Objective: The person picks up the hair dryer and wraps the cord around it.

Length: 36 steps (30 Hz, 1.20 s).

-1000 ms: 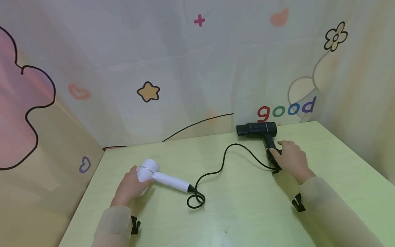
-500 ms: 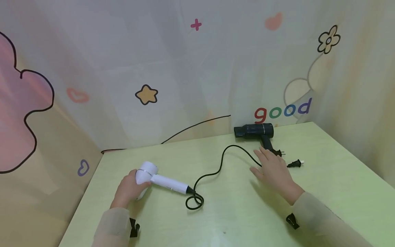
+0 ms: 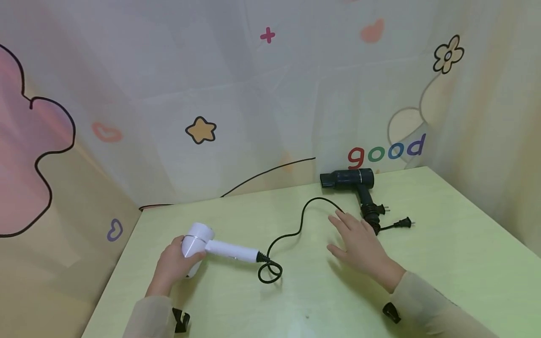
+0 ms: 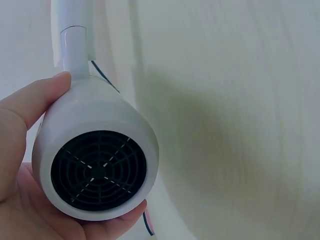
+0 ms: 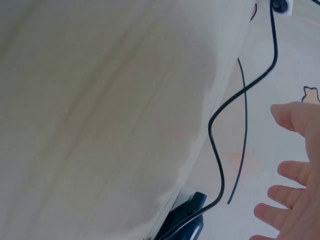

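Note:
My left hand (image 3: 171, 268) grips a white hair dryer (image 3: 232, 250) by its rounded body, thumb near the handle joint. In the left wrist view the dryer's black rear grille (image 4: 98, 171) faces the camera. A black cord (image 3: 287, 235) leaves the handle end, makes a small loop and runs right. My right hand (image 3: 365, 246) hovers over the right side of the table, fingers spread and holding nothing. It hides part of the cord. Just behind it lies a black hair dryer (image 3: 348, 179), its own cord wound around the handle.
Two black plugs, one by the wound cord (image 3: 382, 209) and one farther right (image 3: 405, 222), lie beside the black dryer's handle. The pale green table (image 3: 236, 310) meets a printed curtain (image 3: 253, 103) at the back and both sides.
My right hand has left the black dryer's handle and moved left and toward me, uncovering the plugs. My left hand keeps its grip on the white dryer, which has turned slightly.

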Tool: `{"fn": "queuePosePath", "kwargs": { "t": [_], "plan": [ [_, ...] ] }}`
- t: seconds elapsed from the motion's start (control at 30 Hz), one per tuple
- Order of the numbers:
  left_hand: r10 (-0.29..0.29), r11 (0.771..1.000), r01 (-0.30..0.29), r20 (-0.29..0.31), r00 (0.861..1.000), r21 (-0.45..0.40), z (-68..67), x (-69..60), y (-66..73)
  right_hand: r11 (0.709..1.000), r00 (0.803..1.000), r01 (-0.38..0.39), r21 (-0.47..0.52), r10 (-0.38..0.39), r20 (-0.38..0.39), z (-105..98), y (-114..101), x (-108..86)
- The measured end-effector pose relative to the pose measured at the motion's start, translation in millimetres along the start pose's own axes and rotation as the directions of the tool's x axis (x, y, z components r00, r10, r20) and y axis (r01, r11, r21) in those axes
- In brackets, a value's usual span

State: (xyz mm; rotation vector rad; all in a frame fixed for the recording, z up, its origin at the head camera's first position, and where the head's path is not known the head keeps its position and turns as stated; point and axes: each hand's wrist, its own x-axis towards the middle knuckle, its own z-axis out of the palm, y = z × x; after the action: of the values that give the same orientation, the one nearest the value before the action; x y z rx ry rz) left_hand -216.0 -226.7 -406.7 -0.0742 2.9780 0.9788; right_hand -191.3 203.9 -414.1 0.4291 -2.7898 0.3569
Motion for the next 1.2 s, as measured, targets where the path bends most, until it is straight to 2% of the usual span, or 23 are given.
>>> {"fn": "queuePosePath", "kwargs": {
  "t": [0.37, 0.63, 0.87, 1.07, 1.13, 1.2],
  "plan": [
    [-0.039, 0.997, 0.037, -0.022, 0.999, -0.064, -7.1, -16.6, 15.6, 0.998, 0.999, 0.043, 0.051, -0.044, 0.02, 0, -12, -3.1],
    [-0.017, 0.995, 0.012, -0.053, 0.998, -0.097, -14.0, -30.3, 34.6, 0.995, 0.997, 0.078, 0.064, -0.078, 0.004, -4, -21, -3.9],
    [-0.004, 0.99, -0.007, -0.083, 0.997, -0.138, -17.0, -38.7, 49.5, 0.983, 0.992, 0.129, 0.13, -0.127, -0.022, -10, -34, -4.4],
    [-0.013, 0.985, -0.007, -0.118, 0.993, -0.172, -16.5, -47.4, 59.4, 0.949, 0.989, 0.128, 0.287, -0.143, 0.032, -17, -51, -4.4],
    [-0.027, 0.981, 0.003, -0.123, 0.992, -0.195, -16.5, -50.7, 63.2, 0.927, 0.987, 0.122, 0.356, -0.15, 0.051, -21, -58, -4.2],
    [-0.041, 0.977, 0.013, -0.127, 0.991, -0.214, -16.3, -54.0, 66.7, 0.892, 0.984, 0.135, 0.431, -0.173, 0.049, -24, -65, -4.0]
  ]
}}
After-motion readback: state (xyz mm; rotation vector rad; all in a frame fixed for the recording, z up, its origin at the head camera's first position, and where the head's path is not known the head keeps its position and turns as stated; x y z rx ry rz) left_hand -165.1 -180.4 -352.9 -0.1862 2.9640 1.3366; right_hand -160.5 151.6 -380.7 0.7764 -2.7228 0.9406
